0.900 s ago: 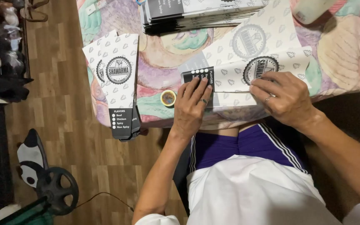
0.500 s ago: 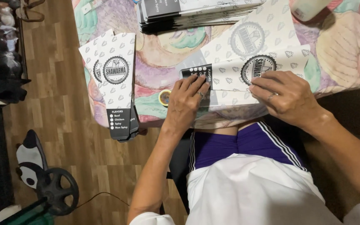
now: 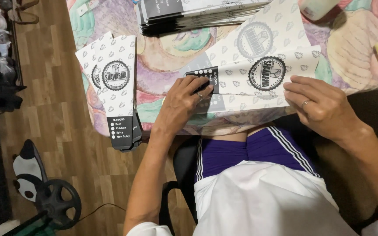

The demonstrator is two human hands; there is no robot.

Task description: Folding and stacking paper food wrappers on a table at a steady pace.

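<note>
A flat printed paper sleeve, white with a round black emblem and a black end panel, is laid across the near edge of the table, which is covered by a pastel patterned cloth. The sleeve is pressed down by both hands. The left hand is spread flat, palm down, with its fingertips set on the sleeve's black end; nothing is gripped by it. The right hand is laid on the sleeve's opposite end, just beside the emblem, fingers extended and pressed onto the paper, nothing being clasped. A second, larger sheet of the same print is seen beneath the sleeve. To the left of the sleeve, well apart from it, a small pile of folded sleeves is hung over the table's edge. Beyond the sleeve, at the table's far side, a stack of flat sleeves is kept.
</note>
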